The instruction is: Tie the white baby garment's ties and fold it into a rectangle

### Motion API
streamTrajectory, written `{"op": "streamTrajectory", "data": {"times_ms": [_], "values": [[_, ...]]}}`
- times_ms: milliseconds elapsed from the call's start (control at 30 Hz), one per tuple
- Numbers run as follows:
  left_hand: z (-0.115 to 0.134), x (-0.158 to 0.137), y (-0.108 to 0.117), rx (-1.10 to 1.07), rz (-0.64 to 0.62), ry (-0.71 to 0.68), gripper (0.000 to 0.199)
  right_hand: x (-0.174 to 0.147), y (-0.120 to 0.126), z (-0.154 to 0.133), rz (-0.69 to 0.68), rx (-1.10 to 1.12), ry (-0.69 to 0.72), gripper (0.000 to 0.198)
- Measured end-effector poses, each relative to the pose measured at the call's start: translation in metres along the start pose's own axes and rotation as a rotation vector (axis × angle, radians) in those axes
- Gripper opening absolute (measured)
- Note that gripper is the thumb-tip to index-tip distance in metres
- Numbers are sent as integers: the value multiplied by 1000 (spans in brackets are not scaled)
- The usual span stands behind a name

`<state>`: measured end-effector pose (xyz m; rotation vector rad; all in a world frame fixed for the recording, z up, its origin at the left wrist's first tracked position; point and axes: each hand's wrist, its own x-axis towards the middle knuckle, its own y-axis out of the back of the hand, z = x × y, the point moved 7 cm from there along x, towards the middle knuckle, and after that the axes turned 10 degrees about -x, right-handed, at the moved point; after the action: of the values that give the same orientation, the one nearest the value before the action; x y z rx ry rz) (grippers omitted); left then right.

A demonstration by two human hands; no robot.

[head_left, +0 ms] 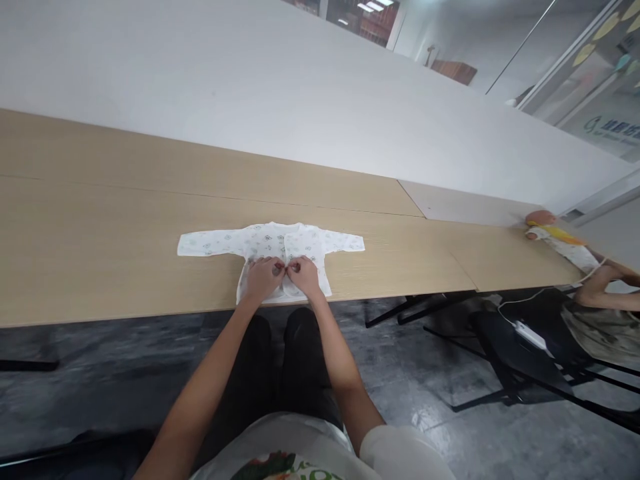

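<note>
A small white baby shirt [260, 241] with a scattered print lies spread on the wooden table, its sleeves stretched out to both sides. My left hand [263, 277] rests on the shirt's lower front, thumb and fingers pinched at the front opening. Facing it, my right hand [304, 274] pinches the edge of the same opening, and the fingertips of both hands nearly meet. Whatever fastener sits between the fingertips is too small to make out. The shirt's bottom hem hangs close to the table's near edge.
The long wooden table [125, 220] runs along a white partition [225, 87]. Far right, a doll [560, 237] in yellow and white lies on the table beside another person's arm [607, 290]. A black folding chair [520, 347] carries a white power strip [533, 337] with a cable.
</note>
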<state>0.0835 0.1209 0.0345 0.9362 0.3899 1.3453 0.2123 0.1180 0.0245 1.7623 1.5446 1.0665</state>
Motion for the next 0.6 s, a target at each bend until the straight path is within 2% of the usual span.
{"op": "streamTrajectory", "data": {"times_ms": [333, 600], "values": [[-8, 3, -6, -31, -25, 73, 22, 0, 2, 0, -18, 57, 4, 8], [-7, 3, -10, 45, -34, 31, 25, -1, 3, -2, -13, -5, 10, 10]]}}
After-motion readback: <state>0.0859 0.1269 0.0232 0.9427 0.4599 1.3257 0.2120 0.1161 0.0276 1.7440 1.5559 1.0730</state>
